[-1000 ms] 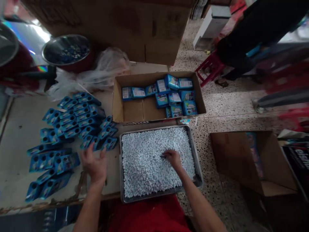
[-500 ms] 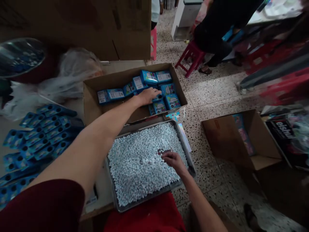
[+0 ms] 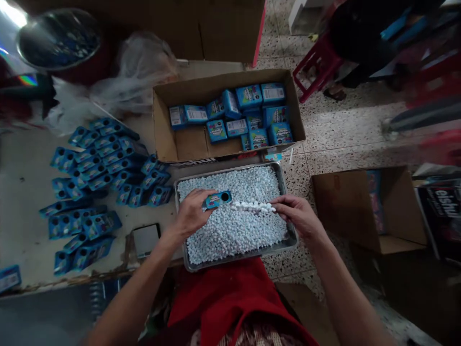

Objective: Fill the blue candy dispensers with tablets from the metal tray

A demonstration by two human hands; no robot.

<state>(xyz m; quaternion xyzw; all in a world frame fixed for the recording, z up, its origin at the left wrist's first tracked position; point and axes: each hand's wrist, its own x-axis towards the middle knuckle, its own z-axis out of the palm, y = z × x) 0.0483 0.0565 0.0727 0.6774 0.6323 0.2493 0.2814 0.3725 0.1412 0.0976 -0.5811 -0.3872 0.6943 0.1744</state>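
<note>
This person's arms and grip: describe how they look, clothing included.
Left grip and right grip are bare hands, no gloves visible. Left forearm and right forearm are bare, with no sleeves or wristbands visible. Red cloth is worn in front.

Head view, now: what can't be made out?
- Thin item in the right hand: head view, exact shape hidden by white pellets and fingers.
- Blue box in the left hand: head view, far end hidden by that hand.
- Tray: head view, floor buried under pellets.
- Shiny bowl: head view, contents too blurred to identify.
- Lone blue box: head view, cut off by left edge.
</note>
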